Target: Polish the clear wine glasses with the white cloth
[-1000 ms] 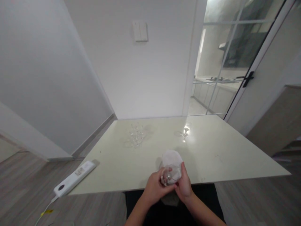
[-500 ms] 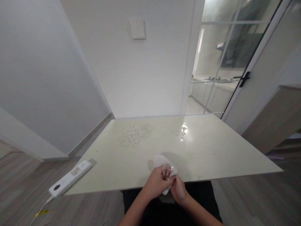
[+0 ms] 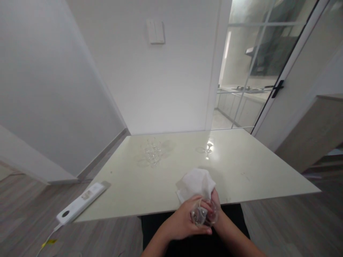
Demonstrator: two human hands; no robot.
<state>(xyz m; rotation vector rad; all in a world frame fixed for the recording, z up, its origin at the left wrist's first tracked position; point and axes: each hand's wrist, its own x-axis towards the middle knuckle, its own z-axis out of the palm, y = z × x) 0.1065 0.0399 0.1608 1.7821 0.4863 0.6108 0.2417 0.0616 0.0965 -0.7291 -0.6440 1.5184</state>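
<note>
My left hand (image 3: 184, 223) is wrapped round a small clear glass (image 3: 203, 215) just off the near edge of the pale table (image 3: 134, 192). Close behind the glass, my right hand (image 3: 216, 203) grips a white cloth (image 3: 197, 184) that bunches up above both hands and touches the glass. The right hand's fingers are mostly hidden by the glass and the cloth.
A cluster of several clear glasses (image 3: 152, 152) stands at the table's far left. A single stemmed glass (image 3: 208, 148) stands at the far middle. A white power strip (image 3: 80, 204) lies on the wooden floor left of the table. A glass door (image 3: 257, 71) is at the back right.
Both hands moved right and toward me with the glass. The cloth now bunches higher above the hands, and the glass has turned so its round wall faces me.
</note>
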